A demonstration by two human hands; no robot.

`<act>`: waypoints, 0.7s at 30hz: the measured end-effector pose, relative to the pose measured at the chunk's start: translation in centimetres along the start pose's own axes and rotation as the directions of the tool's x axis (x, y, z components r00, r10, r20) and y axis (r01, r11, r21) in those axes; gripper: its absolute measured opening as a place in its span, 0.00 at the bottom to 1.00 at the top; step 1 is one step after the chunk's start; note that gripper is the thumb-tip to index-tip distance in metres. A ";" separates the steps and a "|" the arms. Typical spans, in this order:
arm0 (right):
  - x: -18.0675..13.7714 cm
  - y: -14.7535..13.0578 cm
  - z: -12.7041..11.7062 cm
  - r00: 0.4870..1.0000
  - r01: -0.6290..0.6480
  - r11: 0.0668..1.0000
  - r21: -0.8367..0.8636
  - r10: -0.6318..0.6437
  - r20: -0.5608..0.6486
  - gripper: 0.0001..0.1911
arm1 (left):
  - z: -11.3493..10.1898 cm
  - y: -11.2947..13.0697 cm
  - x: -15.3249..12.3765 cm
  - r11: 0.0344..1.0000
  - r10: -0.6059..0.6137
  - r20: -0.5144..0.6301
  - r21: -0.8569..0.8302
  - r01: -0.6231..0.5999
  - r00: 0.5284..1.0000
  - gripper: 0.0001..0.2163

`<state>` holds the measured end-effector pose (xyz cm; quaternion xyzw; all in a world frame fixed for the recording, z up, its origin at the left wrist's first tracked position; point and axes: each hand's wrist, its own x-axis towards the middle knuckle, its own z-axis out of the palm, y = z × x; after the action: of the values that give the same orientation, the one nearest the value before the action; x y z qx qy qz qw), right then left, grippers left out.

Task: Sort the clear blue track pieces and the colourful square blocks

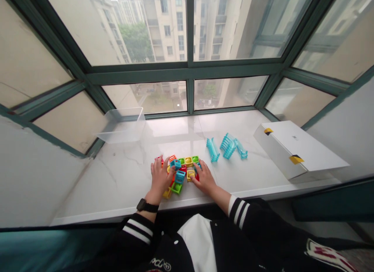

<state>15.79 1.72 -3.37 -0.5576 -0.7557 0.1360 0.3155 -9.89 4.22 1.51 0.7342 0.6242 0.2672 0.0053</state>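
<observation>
A cluster of small coloured square blocks [181, 171], red, yellow, green and blue, lies on the white marble window ledge [122, 174]. My left hand [160, 177] rests on the cluster's left side, fingers bent over the blocks and touching a blue block [175, 163]. My right hand [203, 177] lies on the right side, its fingers curled around blocks near a yellow block [190, 173]. Whether either hand actually grips a block is hidden by the fingers. A black watch [147, 206] sits on my left wrist.
A pile of light-blue ridged pieces [226, 147] lies to the right of the blocks. A white cardboard box [298, 149] stands at the far right. A clear plastic tub [124, 126] sits at the back left against the window.
</observation>
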 end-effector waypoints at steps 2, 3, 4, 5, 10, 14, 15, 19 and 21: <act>0.7 0.0 0.3 0.999 0.036 0.999 0.003 -0.036 0.025 0.36 | 0.6 -1.9 1.0 0.996 -0.084 0.076 -0.005 0.085 0.994 0.24; 1.0 0.0 0.5 0.998 0.054 0.999 -0.001 -0.054 0.038 0.37 | 0.9 -2.7 1.4 0.997 -0.069 0.115 -0.030 0.072 0.991 0.24; 1.3 -0.1 0.6 0.997 0.068 0.998 -0.005 -0.067 0.048 0.37 | 1.1 -3.3 1.6 0.997 -0.041 0.131 -0.060 0.049 0.991 0.23; 1.6 -0.2 0.8 0.996 0.076 0.997 -0.011 -0.075 0.055 0.37 | 1.3 -3.7 1.7 0.995 -0.007 0.134 -0.094 0.020 0.991 0.22; 2.4 -0.9 1.6 0.998 0.059 0.998 -0.031 -0.058 0.035 0.35 | 0.9 -3.8 1.3 0.974 0.018 0.095 -0.228 0.005 0.995 0.21; 2.5 -1.1 2.1 0.999 0.052 0.999 -0.013 -0.052 0.004 0.33 | 0.4 -3.7 1.1 0.972 -0.003 0.066 -0.234 0.019 0.998 0.19; 2.5 -1.1 2.1 0.998 0.056 0.998 -0.009 -0.056 -0.001 0.33 | 0.3 -3.8 1.1 0.973 0.003 0.065 -0.231 0.012 0.998 0.19; 2.5 -1.2 2.2 0.999 0.052 0.999 -0.003 -0.052 0.010 0.31 | -0.1 -3.9 0.9 0.973 0.015 0.060 -0.232 0.000 0.998 0.19; 2.6 -1.5 2.2 0.999 0.044 0.999 -0.003 -0.044 0.026 0.31 | -0.3 -4.0 0.8 0.969 0.026 0.054 -0.247 -0.011 0.998 0.19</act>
<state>12.81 3.97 -3.42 -0.5396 -0.7719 0.1350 0.3079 -13.59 5.74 0.68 0.7410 0.5789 0.3215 0.1116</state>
